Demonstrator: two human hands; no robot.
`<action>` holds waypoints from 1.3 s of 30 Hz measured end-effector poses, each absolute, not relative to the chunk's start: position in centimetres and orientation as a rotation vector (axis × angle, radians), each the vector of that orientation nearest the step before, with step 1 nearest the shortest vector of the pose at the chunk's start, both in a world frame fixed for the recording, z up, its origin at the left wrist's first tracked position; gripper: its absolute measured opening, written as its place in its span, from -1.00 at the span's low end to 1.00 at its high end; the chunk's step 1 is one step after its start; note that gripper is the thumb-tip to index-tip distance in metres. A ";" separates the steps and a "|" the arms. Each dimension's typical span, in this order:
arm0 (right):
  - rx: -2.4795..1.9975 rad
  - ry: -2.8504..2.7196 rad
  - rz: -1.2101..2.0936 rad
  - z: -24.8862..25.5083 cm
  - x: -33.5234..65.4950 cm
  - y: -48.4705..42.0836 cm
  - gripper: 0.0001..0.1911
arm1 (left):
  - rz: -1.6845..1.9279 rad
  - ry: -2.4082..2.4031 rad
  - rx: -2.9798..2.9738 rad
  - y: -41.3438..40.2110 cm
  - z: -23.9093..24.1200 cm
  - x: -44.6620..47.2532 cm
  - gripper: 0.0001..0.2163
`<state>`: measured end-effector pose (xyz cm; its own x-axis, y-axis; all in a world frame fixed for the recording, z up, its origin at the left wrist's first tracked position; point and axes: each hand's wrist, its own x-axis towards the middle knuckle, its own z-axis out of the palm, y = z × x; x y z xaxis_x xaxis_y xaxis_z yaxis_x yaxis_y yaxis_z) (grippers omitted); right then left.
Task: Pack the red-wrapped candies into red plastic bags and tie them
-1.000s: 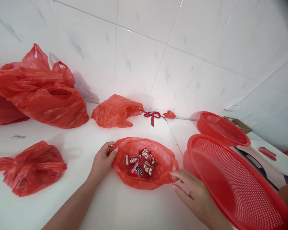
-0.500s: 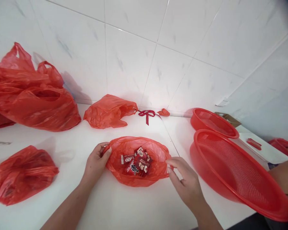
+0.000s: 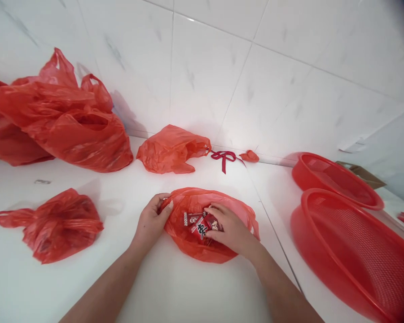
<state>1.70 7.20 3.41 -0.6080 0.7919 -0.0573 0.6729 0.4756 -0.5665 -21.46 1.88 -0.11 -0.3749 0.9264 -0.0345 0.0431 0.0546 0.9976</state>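
Observation:
A thin red plastic bag [image 3: 191, 251] lies on the white table with its mouth spread open. Several small wrapped snacks [image 3: 200, 229] in red, dark red and white packaging are heaped inside. My left hand [image 3: 154, 220] pinches the bag's left rim between thumb and fingers. Inside the bag is my right hand [image 3: 230, 229], its fingers and thumb curled round some of the dark red packets; its palm hides the right part of the heap.
Red bulging bags [image 3: 87, 134] stand at the back left, and a knotted red bag [image 3: 67, 224] lies nearer. By the wall are a crumpled red bag [image 3: 170, 150] and a dark red ribbon [image 3: 224, 157]. Two red perforated baskets [image 3: 323, 251] occupy the right, near a cardboard box [image 3: 366, 175].
My right hand has let go of the bag's right rim and moved left into the bag onto the snacks. My left hand keeps its hold. The view has shifted right.

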 end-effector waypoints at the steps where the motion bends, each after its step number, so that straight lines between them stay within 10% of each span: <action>1: -1.245 -2.475 0.826 2.9 1.9 7.6 -0.43 | 1.422 1.551 1.002 1.9 -0.1 -21.5 -0.58; 20: -1.229 -1.973 0.670 2.0 4.0 8.6 -0.69 | 1.384 1.671 1.095 2.1 0.2 -21.4 -0.60; 39: -1.254 -2.059 0.824 0.9 3.5 9.9 -0.38 | 1.374 1.756 1.125 3.0 -0.3 -20.8 -0.57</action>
